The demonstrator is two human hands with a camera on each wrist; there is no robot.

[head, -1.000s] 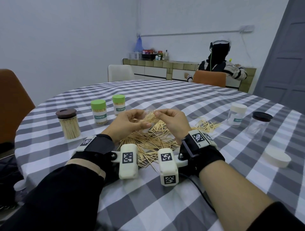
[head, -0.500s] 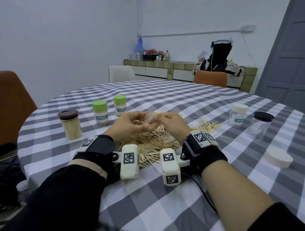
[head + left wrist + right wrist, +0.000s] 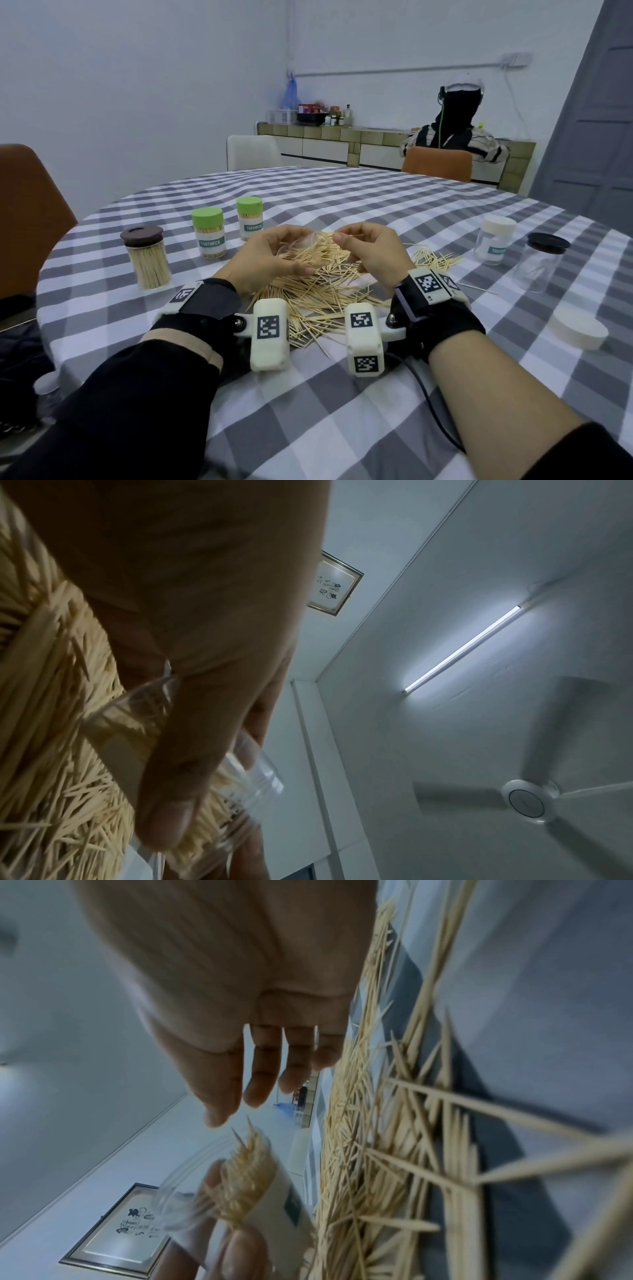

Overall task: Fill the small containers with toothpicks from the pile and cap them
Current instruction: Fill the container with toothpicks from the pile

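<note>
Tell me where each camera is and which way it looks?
Head: sits on the person's head, looks forward and down at the table; shows both forearms, the left hand and the right hand above the pile.
Left wrist: sits under the left wrist, looks up along the hand at the jar, ceiling and fan.
Right wrist: sits under the right wrist, looks along the hand at the jar.
Shared: both wrist views show the jar, the pile and a framed picture.

Pale walls (image 3: 137, 85) enclose the room, with a grey door (image 3: 596, 130) at far right and a low tiled sideboard (image 3: 342, 144) along the far wall. A white chair (image 3: 251, 152) and orange chairs (image 3: 436, 164) ring the checked table (image 3: 342, 198). Overhead, a tube light (image 3: 462, 649) glows beside a ceiling fan (image 3: 527, 802).
</note>
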